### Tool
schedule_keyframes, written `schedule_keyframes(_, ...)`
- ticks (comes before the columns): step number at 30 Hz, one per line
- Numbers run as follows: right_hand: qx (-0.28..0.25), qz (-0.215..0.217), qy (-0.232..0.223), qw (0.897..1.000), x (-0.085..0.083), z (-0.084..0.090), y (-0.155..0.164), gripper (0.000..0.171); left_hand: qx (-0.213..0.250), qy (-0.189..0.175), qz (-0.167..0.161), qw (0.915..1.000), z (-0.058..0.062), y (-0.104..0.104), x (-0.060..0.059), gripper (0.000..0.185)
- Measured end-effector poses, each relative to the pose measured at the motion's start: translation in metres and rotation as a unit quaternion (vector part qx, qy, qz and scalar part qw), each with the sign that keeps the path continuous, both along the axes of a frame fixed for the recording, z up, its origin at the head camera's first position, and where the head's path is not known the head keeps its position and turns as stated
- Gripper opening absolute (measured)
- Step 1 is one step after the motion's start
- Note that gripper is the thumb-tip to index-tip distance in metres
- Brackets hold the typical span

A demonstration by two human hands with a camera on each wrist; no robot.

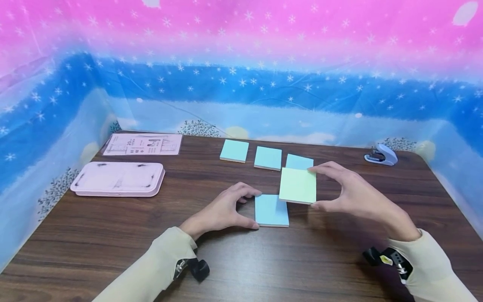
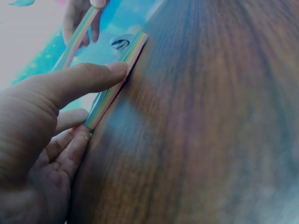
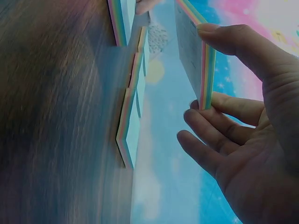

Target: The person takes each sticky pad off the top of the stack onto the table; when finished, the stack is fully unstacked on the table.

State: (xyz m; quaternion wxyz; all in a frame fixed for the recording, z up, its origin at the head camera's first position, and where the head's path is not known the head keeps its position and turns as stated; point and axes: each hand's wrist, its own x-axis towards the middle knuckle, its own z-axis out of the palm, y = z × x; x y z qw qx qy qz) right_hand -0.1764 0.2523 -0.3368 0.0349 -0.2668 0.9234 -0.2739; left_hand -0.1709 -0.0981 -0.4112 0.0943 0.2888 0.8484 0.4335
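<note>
My right hand (image 1: 354, 195) pinches a sticky note pad with a pale yellow-green top (image 1: 298, 185) by two edges, thumb at the near side. In the right wrist view this pad (image 3: 196, 56) is clear of the table, its edge striped in several colours. Lower and to the left, a light blue sticky note pad (image 1: 271, 212) lies flat on the table. My left hand (image 1: 224, 209) grips it, thumb at the near edge and fingers at the far corner. The raised pad overlaps its upper right corner in the head view.
Behind, three more pads stand in a row: left (image 1: 234, 150), middle (image 1: 268, 157) and right (image 1: 299, 160), the last partly hidden. A pink case (image 1: 118, 178) and a printed pink sheet (image 1: 145, 144) lie at left. A small stapler (image 1: 382, 155) sits at the back right of the wooden table (image 1: 151, 230).
</note>
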Motion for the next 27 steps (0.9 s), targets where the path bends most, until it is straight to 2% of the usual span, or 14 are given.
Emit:
schedule_keyframes(9,-0.01,-0.033,-0.005,0.999,0.0,0.005,0.017,0.082,0.001,0.005,0.0,1.0,-0.001,0.001,0.0,0.075)
schedule_keyframes(19,0.004,-0.061,0.002,0.998,-0.01,0.001,0.039,0.083,0.007,0.0,0.0,1.0,-0.002,0.001,0.0,0.075)
schedule_keyframes(27,0.009,-0.086,-0.016,0.996,-0.018,-0.006,0.052,0.083,0.01,-0.01,0.001,0.9999,-0.001,0.0,0.0,0.074)
